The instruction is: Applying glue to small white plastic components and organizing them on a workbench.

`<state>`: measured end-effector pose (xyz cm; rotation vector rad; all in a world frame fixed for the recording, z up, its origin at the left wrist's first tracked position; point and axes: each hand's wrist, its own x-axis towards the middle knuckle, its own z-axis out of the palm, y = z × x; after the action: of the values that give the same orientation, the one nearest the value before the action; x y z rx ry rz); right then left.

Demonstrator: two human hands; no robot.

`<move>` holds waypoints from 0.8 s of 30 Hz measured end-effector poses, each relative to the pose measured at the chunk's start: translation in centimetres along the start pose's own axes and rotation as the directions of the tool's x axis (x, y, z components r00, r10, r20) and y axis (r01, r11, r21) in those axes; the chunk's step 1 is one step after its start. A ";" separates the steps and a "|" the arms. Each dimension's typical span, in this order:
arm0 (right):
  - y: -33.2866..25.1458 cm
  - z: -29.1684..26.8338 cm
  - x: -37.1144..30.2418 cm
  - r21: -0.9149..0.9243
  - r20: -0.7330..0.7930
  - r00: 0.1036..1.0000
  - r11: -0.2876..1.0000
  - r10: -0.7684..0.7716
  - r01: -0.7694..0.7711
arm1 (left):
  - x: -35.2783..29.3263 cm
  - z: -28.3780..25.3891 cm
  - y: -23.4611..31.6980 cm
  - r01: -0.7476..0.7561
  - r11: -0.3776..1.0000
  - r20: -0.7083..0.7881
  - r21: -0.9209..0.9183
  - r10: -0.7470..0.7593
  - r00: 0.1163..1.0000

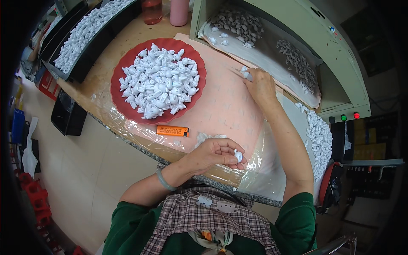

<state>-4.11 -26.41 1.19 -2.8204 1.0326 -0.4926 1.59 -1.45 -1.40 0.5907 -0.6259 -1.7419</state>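
Near the table's front edge, my left hand (219,154) pinches a small white plastic piece (238,157), rounded with a short stem like an earbud shell. My right hand (262,87) reaches farther out, in front of the green-grey cabinet. Its fingers are closed on a thin pointed tool (236,71), whose exact kind I cannot make out. White bits (244,69) show at those fingertips; whether they belong to the tool is unclear. Left of my hands, a red scalloped plate (200,63) bears a heap of similar white pieces (159,80).
An orange box (172,131) lies below the plate. The open cabinet (355,55) holds more pieces on a white cloth (238,49). Another pile (318,140) lies at right. A black tray (91,57) of pieces, a pink bottle (179,12) and a reddish container (152,11) stand behind.
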 end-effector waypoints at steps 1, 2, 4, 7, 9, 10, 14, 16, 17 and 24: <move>0.3 0.1 0.1 -0.030 0.006 1.000 0.999 -0.024 0.024 | 0.0 0.1 0.0 0.004 1.000 -0.003 0.005 -0.004 1.000; 0.7 0.2 -0.1 -0.059 0.012 0.999 0.997 -0.046 0.046 | 0.0 0.1 0.0 0.007 1.000 -0.002 0.006 -0.007 1.000; 1.2 0.0 -1.0 0.033 -0.054 0.996 0.996 -0.076 0.078 | 0.0 0.2 0.0 -0.019 1.000 -0.014 -0.014 0.018 1.000; 0.9 -1.6 -4.0 0.382 0.025 0.997 0.921 0.067 -0.071 | 0.0 0.3 -0.2 -0.046 0.998 -0.064 -0.034 0.043 0.997; -0.1 -3.7 -6.7 0.582 0.211 0.957 0.761 0.198 -0.286 | 0.0 0.3 -0.4 -0.066 0.997 -0.098 -0.038 0.062 0.993; -0.7 -4.9 -8.2 0.694 0.278 0.940 0.635 0.199 -0.340 | 0.1 0.3 -0.5 -0.095 0.995 -0.129 -0.035 0.090 0.988; -1.8 -7.9 -13.8 0.823 0.398 0.906 0.381 0.142 -0.421 | 0.2 0.3 -0.5 -0.087 0.996 -0.139 0.032 0.091 0.986; -3.0 -8.9 -15.6 0.843 0.362 0.923 0.377 0.133 -0.385 | 0.3 0.4 -0.6 -0.088 0.995 -0.149 0.051 0.095 0.984; -3.5 -8.9 -16.2 0.861 0.318 0.941 0.380 0.115 -0.337 | 0.3 0.5 -0.6 -0.102 0.992 -0.158 0.074 0.113 0.981; -3.6 -7.6 -18.9 0.859 0.158 0.985 0.482 0.074 -0.174 | 0.5 1.0 -0.8 -0.081 0.992 -0.162 0.096 0.096 0.982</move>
<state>-17.98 -11.31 4.04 -1.7960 0.6525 -0.6190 0.24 -1.68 -1.20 0.7512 -0.6057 -1.5691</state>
